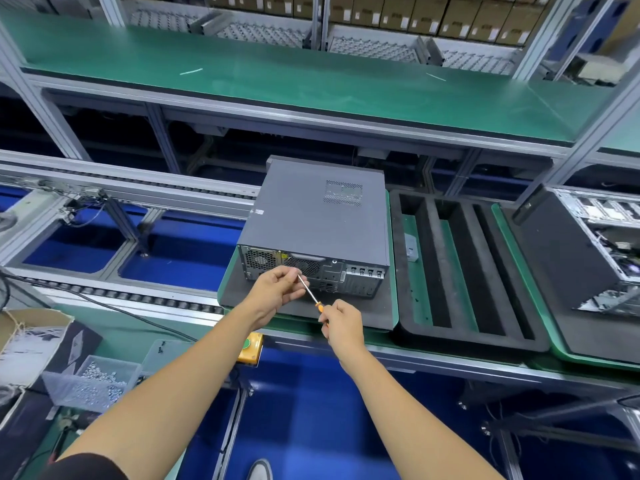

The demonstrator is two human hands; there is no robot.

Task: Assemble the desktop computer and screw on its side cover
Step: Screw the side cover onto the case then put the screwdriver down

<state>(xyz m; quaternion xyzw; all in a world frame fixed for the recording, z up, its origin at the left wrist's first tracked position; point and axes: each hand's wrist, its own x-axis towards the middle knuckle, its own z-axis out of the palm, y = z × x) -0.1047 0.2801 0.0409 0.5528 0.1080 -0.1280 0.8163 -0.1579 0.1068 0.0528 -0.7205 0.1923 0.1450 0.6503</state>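
Frame centre: left hand [277, 289] pinches the screwdriver [311, 296] shaft, right hand [341, 323] grasps its handle, before the computer [317, 220]; lower left, screw-filled bin [91, 384].

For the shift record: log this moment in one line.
stage: cover screwing | right hand: grips screwdriver | left hand: pinches its tip | computer case: cover on

Head view, forward and downward.

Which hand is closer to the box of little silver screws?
Left. The left hand pinches the screwdriver tip by the computer, on the side of the screw box. The right hand grips the orange handle, farther away.
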